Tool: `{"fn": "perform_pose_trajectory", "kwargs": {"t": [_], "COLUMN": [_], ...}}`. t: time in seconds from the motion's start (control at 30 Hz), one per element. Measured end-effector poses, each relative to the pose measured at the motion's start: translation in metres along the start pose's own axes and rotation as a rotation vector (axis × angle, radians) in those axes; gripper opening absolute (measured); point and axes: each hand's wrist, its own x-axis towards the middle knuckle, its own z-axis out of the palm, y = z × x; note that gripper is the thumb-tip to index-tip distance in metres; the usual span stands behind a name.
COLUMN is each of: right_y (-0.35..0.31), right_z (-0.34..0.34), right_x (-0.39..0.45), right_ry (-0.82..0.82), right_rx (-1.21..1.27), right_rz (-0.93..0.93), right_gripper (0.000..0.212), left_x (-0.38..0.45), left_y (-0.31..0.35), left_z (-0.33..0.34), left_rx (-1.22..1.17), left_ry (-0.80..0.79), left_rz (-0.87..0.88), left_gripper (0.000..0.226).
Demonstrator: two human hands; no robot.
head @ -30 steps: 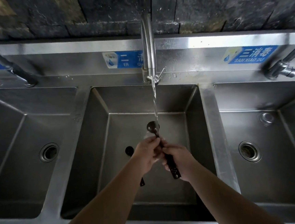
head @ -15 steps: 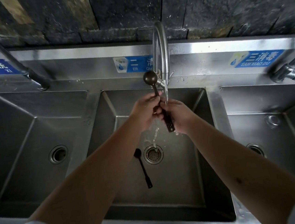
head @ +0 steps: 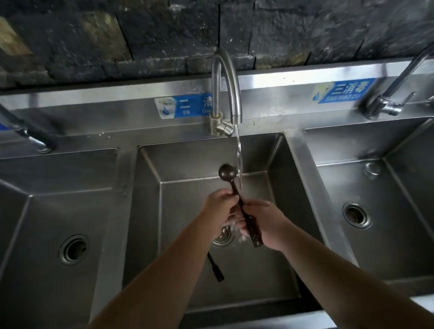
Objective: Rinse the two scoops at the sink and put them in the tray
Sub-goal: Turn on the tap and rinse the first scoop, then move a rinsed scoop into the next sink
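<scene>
Head view: over the middle sink basin (head: 174, 165), both hands hold one dark scoop (head: 227, 172) upright. The left hand (head: 218, 207) curls its fingers round the upper handle; the right hand (head: 264, 220) grips the lower handle, whose end sticks out below. The bowl sits just left of the water stream (head: 239, 159) falling from the faucet (head: 226, 90) — touching or not, I cannot tell. The second scoop (head: 216, 269) lies on the basin floor near the drain (head: 222, 238), partly hidden by the left forearm.
</scene>
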Motion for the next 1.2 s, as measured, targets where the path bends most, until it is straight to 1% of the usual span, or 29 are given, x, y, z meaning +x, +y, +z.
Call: {"fn": "perform_pose_trajectory", "kwargs": {"t": [0.07, 0.13, 0.23, 0.27, 0.33, 0.4, 0.43, 0.53, 0.6, 0.67, 0.77, 0.9, 0.97, 1.07, 1.13, 1.2], "right_y": [0.021, 0.038, 0.054, 0.056, 0.059, 0.059, 0.059, 0.058, 0.059, 0.059, 0.055, 0.038, 0.023, -0.003, -0.021, -0.036], "right_z": [-0.008, -0.012, -0.012, -0.011, -0.009, -0.009, -0.011, -0.023, -0.032, -0.042, -0.061, -0.098, -0.114, -0.142, -0.164, -0.191], "right_x": [-0.017, -0.032, -0.045, -0.049, -0.058, -0.069, -0.074, -0.088, -0.094, -0.098, -0.1, -0.102, -0.103, -0.103, -0.107, -0.111], "right_ry": [0.078, 0.216, 0.501, 0.551, 0.545, 0.508, 0.51, 0.568, 0.626, 0.662, 0.653, 0.595, 0.543, 0.473, 0.492, 0.538], "right_rx": [-0.04, -0.198, -0.625, -0.794, -1.031, -1.159, -1.231, -1.408, -1.464, -1.522, -1.528, -1.491, -1.442, -1.308, -1.194, -1.07], "right_rz": [-0.005, -0.026, -0.101, -0.135, -0.17, -0.169, -0.178, -0.218, -0.236, -0.296, -0.359, -0.387, -0.427, -0.478, -0.417, -0.365], "right_gripper": [0.024, 0.02, 0.009, 0.009, 0.016, 0.021, 0.023, 0.028, 0.026, 0.025, 0.026, 0.026, 0.022, 0.018, 0.017, 0.017], "left_x": [-0.007, -0.013, -0.023, -0.026, -0.032, -0.038, -0.04, -0.046, -0.049, -0.05, -0.045, -0.041, -0.038, -0.03, -0.022, -0.013], "left_y": [-0.021, -0.038, -0.056, -0.061, -0.07, -0.074, -0.076, -0.077, -0.076, -0.074, -0.072, -0.069, -0.065, -0.054, -0.049, -0.047], "left_z": [0.004, 0.009, 0.019, 0.023, 0.03, 0.036, 0.039, 0.053, 0.064, 0.074, 0.092, 0.124, 0.141, 0.173, 0.199, 0.228], "left_rx": [0.014, 0.019, 0.001, -0.044, -0.157, -0.273, -0.307, -0.331, -0.338, -0.335, -0.34, -0.367, -0.353, -0.301, -0.25, -0.185], "left_ry": [-0.026, -0.055, -0.099, -0.107, -0.114, -0.114, -0.1, -0.068, -0.08, -0.08, -0.079, -0.061, -0.041, -0.023, -0.007, -0.032], "left_rz": [-0.053, -0.112, -0.199, -0.228, -0.281, -0.307, -0.317, -0.348, -0.352, -0.352, -0.323, -0.286, -0.242, -0.158, -0.108, -0.065], "left_gripper": [0.012, 0.012, 0.013, 0.017, 0.019, 0.007, 0.005, 0.011, 0.013, 0.011, 0.011, 0.021, 0.023, 0.018, 0.017, 0.013]}}
